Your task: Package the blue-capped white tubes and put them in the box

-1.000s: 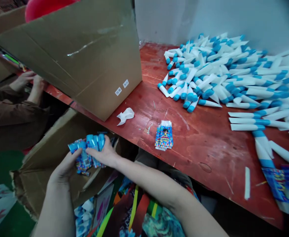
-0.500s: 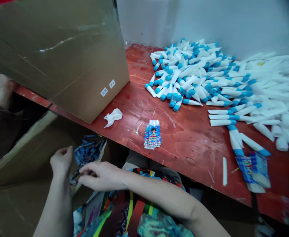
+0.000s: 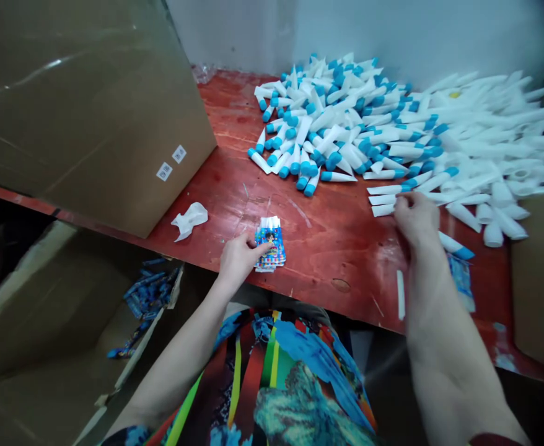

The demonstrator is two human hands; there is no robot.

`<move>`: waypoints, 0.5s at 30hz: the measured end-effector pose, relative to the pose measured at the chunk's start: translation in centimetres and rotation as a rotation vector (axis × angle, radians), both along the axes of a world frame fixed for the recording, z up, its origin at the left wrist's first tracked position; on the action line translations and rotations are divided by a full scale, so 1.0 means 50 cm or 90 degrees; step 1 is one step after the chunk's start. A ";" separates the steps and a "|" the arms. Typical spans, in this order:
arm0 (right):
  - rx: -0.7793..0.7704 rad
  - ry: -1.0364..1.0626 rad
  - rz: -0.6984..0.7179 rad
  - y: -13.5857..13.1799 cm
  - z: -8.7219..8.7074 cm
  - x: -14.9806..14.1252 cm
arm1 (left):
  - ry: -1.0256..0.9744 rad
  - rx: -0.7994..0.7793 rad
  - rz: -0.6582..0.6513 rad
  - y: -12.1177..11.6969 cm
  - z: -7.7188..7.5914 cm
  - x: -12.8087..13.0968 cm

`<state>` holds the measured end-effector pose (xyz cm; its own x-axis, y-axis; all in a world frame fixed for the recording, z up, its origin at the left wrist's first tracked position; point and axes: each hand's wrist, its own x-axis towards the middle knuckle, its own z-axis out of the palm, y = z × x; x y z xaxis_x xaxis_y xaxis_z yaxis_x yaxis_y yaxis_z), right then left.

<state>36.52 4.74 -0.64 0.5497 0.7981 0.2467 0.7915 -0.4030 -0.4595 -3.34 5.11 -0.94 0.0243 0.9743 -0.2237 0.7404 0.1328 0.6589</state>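
Head view: central printed packets [image 3: 277, 249] looked light, slick, best edge-pinched; the left hand [image 3: 237, 257] thumbed them from eight o'clock; the right hand [image 3: 417, 220], at three o'clock, neared white tubes [image 3: 381, 200]; both grips were unclear.

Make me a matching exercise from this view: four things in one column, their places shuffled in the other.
Things
1. Left hand
2. Right hand
3. Crumpled white scrap
4. Heap of small blue items

Places
A. On the red table, near the upright carton
B. Inside the open box
C. At the stack of printed packets
D. At the row of blue-and-white tubes

Pairs: 1-C, 2-D, 3-A, 4-B
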 end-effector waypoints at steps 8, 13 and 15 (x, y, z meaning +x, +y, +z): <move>-0.161 -0.059 -0.183 0.101 -0.024 0.033 | 0.121 -0.013 -0.008 -0.012 0.004 0.011; -0.099 -0.087 -0.097 0.106 -0.071 -0.082 | 0.155 0.000 0.002 -0.014 0.007 0.017; -0.093 -0.085 -0.049 0.093 -0.078 -0.139 | 0.157 0.004 -0.002 -0.013 0.004 0.016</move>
<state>29.59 9.40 -4.52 0.5806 0.7875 0.2067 0.8058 -0.5195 -0.2844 -2.55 4.47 -0.73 -0.0278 0.9759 -0.2165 0.8794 0.1268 0.4588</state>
